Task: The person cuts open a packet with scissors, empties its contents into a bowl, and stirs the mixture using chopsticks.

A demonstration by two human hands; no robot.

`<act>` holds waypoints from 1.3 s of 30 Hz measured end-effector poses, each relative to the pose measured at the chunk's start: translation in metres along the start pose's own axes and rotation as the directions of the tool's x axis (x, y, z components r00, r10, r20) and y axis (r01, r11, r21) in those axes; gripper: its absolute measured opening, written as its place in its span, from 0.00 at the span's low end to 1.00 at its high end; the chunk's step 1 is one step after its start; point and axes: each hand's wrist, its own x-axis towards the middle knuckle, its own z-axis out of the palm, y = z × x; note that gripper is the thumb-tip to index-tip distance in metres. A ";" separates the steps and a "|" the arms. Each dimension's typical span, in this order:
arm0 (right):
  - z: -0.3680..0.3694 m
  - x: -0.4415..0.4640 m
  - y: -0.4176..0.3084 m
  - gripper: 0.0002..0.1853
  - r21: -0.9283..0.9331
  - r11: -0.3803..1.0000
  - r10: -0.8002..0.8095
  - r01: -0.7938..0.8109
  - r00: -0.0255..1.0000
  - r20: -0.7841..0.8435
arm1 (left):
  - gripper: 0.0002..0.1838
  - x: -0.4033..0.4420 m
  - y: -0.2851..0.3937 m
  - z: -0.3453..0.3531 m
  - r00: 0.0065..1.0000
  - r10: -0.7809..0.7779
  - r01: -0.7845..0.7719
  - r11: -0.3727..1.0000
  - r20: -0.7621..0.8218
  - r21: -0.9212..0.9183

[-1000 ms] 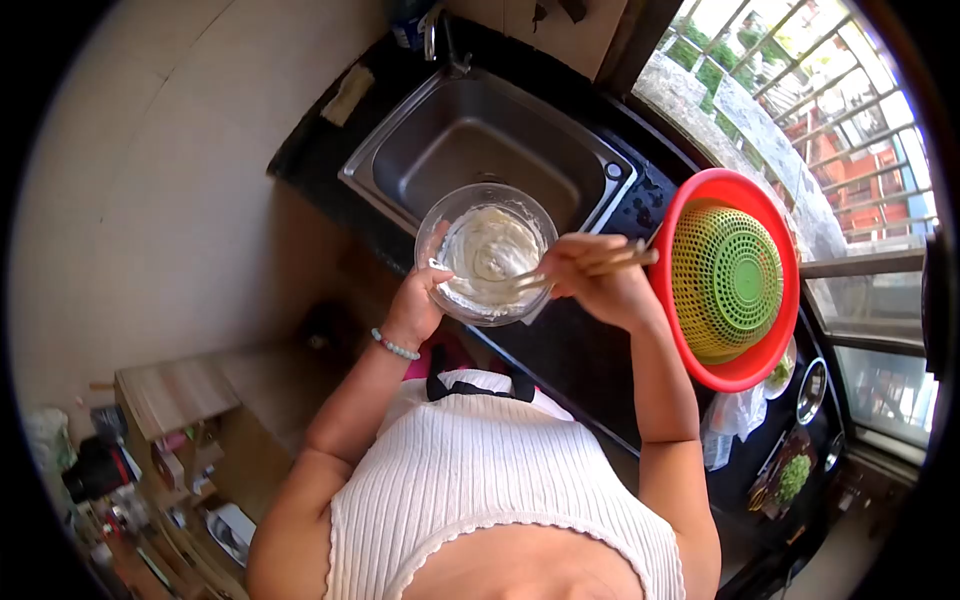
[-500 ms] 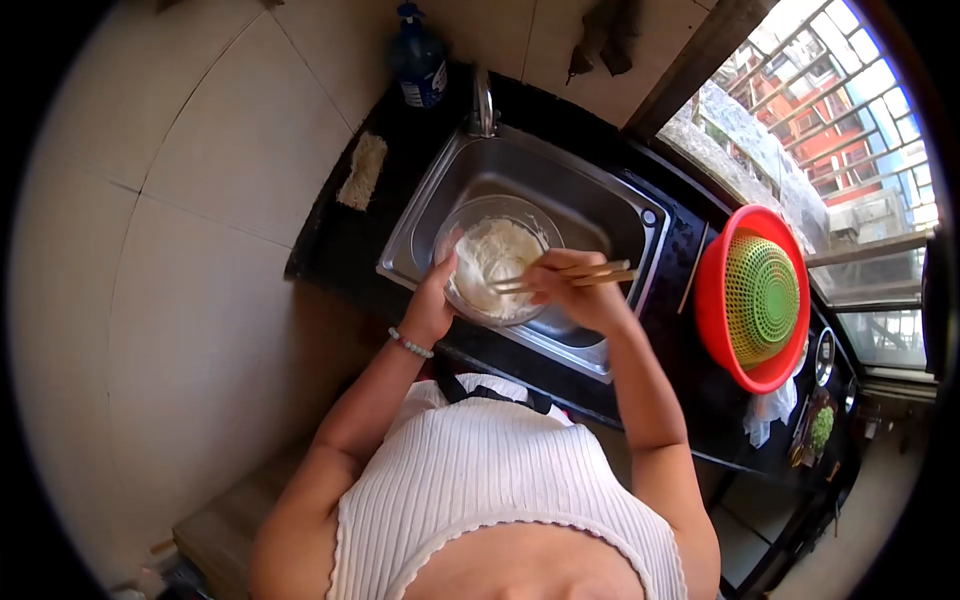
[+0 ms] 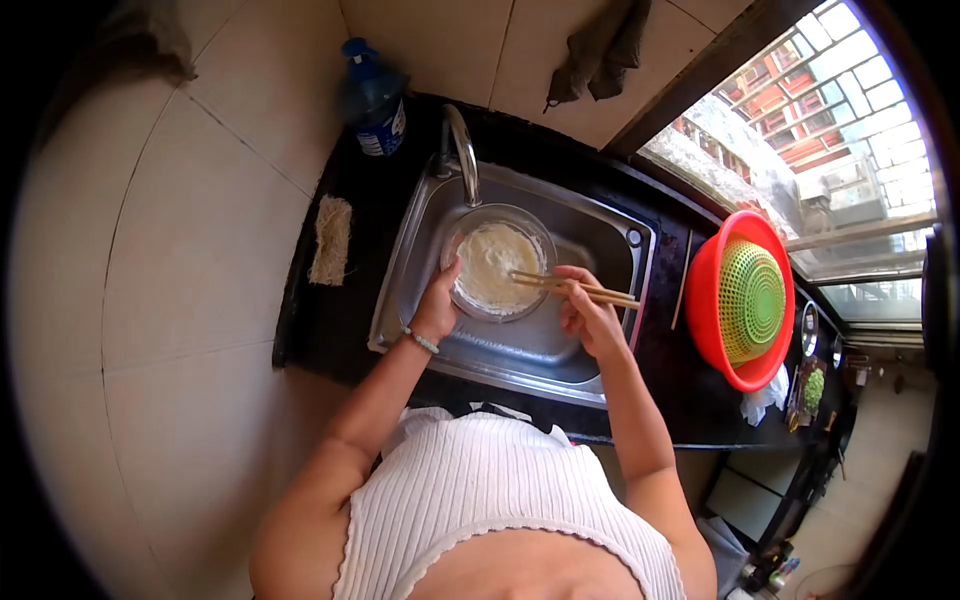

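Observation:
A clear glass bowl [image 3: 541, 232] of pale, wet-looking batter [image 3: 497, 262] is held over the steel sink [image 3: 590, 352], its far rim close under the faucet [image 3: 464, 150]. My left hand [image 3: 440, 303] grips the bowl's left side, with a beaded bracelet on the wrist. From the right, my right hand [image 3: 590, 315] holds wooden chopsticks [image 3: 603, 294], whose tips dip into the batter near the bowl's middle. Whether the bowl touches the sink's bottom I cannot tell.
Right of the sink, a red basin [image 3: 708, 300] with a green colander [image 3: 752, 300] in it stands on the black counter [image 3: 650, 415]. A single thin stick [image 3: 682, 280] lies between. At left are a loofah scrubber [image 3: 331, 240] and a blue bottle [image 3: 373, 105].
The bowl has moved toward the faucet in the sink. My right hand has drawn back right, its chopsticks lying more across the bowl's rim. The batter looks smoother and wetter; the view has shifted.

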 end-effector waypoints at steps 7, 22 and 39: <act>-0.013 0.032 0.025 0.13 0.001 0.998 -0.062 0.062 0.997 -0.050 | 0.27 0.035 -0.003 -0.016 0.997 -0.031 0.036 0.996 -0.075 0.077; 0.029 0.096 0.000 0.28 0.235 0.968 -0.049 0.088 0.985 -0.165 | 0.33 0.148 0.086 -0.002 0.979 -0.196 0.167 0.936 0.064 0.310; 0.053 0.072 0.016 0.25 0.328 0.944 0.048 0.019 0.980 -0.195 | 0.25 0.113 0.088 -0.015 0.975 -0.219 0.191 0.913 0.038 0.362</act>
